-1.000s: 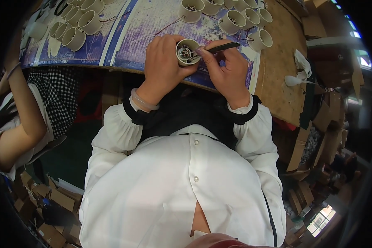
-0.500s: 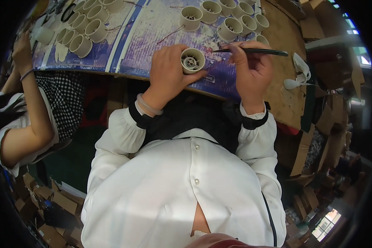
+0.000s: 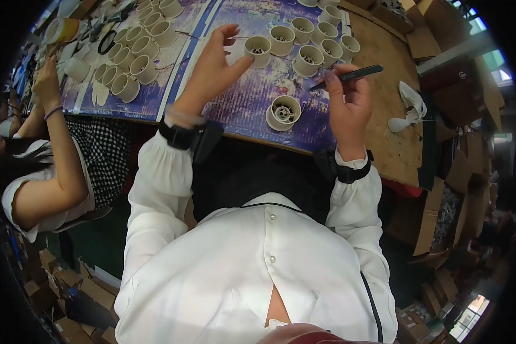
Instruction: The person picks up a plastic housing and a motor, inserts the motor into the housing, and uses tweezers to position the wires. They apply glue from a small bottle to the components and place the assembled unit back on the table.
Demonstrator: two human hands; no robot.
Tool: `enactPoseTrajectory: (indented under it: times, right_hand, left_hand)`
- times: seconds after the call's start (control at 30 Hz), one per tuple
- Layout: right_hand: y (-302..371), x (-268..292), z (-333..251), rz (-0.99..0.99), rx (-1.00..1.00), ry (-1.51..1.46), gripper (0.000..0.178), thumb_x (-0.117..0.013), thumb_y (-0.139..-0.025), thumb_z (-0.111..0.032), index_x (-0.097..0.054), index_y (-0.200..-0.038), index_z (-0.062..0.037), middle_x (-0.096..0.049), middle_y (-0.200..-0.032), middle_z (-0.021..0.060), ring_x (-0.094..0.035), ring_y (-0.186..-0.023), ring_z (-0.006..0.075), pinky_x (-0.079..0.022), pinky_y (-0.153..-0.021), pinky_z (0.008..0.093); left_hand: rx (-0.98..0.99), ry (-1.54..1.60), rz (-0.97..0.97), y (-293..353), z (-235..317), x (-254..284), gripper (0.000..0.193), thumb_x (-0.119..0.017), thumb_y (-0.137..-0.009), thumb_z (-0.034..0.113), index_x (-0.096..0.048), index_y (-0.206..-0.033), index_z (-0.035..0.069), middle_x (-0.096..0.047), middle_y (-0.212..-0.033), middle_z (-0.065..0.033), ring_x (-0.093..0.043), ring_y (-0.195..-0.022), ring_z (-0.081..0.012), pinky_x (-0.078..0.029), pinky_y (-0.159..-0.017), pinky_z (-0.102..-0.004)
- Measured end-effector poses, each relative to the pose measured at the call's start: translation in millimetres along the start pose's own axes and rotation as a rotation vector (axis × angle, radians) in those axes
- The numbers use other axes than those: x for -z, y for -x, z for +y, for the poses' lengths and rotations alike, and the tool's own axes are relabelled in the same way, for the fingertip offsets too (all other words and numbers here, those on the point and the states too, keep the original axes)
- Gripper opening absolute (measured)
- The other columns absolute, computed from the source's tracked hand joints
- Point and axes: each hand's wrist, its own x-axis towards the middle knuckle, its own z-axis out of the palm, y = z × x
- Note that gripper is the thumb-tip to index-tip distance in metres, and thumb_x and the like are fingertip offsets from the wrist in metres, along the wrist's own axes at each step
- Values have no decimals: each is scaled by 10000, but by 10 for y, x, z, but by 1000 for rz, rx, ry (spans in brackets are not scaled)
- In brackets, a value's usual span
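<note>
The left hand (image 3: 215,69) was raised and stretched forward, fingers spread and loosely curled, thumb pointing right, nothing gripped in it. The right hand (image 3: 347,103) was held up nearer the body, fingers folded in a pinch at chest side. Both forearms, in white sleeves with dark cuffs, rose from the lower edge and angled apart.

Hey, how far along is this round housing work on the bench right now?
One cream housing lies set down near the table edge, its fitted inside showing, so that piece looks handled. In hand: the right hand holds dark tweezers, and the open left hand reaches to the next housing. Left: the cluster of housings behind it.
</note>
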Motion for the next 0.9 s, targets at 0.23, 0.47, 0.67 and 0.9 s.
enactPoseTrajectory:
  times: [0.23, 0.47, 0.67, 0.9]
  right_hand:
    - [72, 79, -74, -81, 43, 315, 159, -615, -922, -37, -581, -1072, -1, -630, -921, 40, -628, -806, 122, -494, -734, 258]
    - [166, 93, -209, -68, 45, 302, 135, -568, -930, -6, -573, -1064, -3, -624, -911, 58, -625, -808, 126, -490, -726, 256]
    - [194, 5, -329, -142, 84, 219, 125, -511, -967, -32, -557, -1080, -4, -608, -871, 58, -605, -816, 113, -473, -731, 242]
    - [160, -204, -411, -143, 18, 248, 109, -517, -977, -69, -571, -1056, -18, -590, -851, 41, -550, -763, 93, -443, -693, 227]
  left_hand:
    - [62, -155, -199, -258, -305, -257, 605, -770, -722, 237, -545, -1219, -25, -603, -1173, -220, -579, -1068, -387, -473, -906, -410]
    - [51, -180, -34, 66, 13, -80, 536, -795, -701, 190, -528, -1119, -13, -612, -1045, -167, -619, -954, -333, -495, -841, -393]
    - [308, 431, 110, 181, 414, 139, 477, -731, -814, 125, -475, -1201, 12, -609, -1079, -105, -616, -956, -177, -500, -819, -285]
    - [535, 1058, -87, 177, 568, 141, 404, -553, -958, 228, -466, -1276, -6, -588, -1204, -160, -602, -1057, -260, -522, -873, -343]
